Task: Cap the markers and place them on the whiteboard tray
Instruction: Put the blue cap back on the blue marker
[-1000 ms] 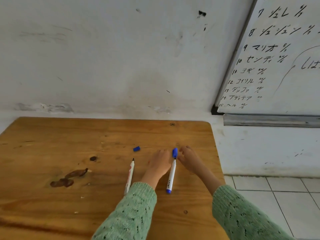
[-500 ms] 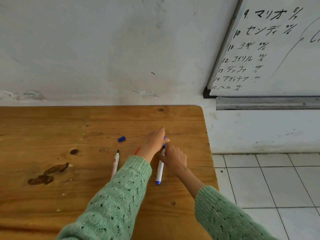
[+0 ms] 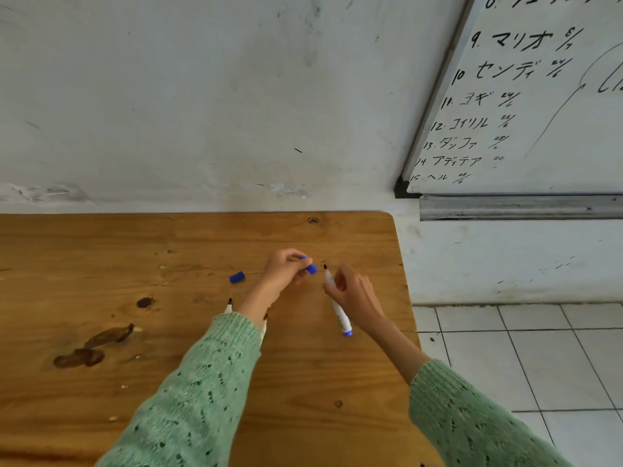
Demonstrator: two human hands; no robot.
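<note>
My right hand (image 3: 354,294) grips a white marker with a blue end (image 3: 340,315), its bare black tip pointing up and away. My left hand (image 3: 283,271) pinches a blue cap (image 3: 312,268) just left of that tip, a small gap between them. A second blue cap (image 3: 237,277) lies loose on the wooden table (image 3: 101,264). Another uncapped marker (image 3: 229,305) lies on the table, mostly hidden under my left sleeve. The metal whiteboard tray (image 3: 519,207) runs along the wall at upper right, below the whiteboard (image 3: 539,96).
The table's right edge runs close to my right forearm, with white floor tiles (image 3: 526,358) beyond it. Dark stains (image 3: 91,348) mark the wood at left. A scuffed white wall stands behind the table.
The blue cap has come off the marker and sits in my left hand. My right hand has lifted the marker off the table and tilted its tip up.
</note>
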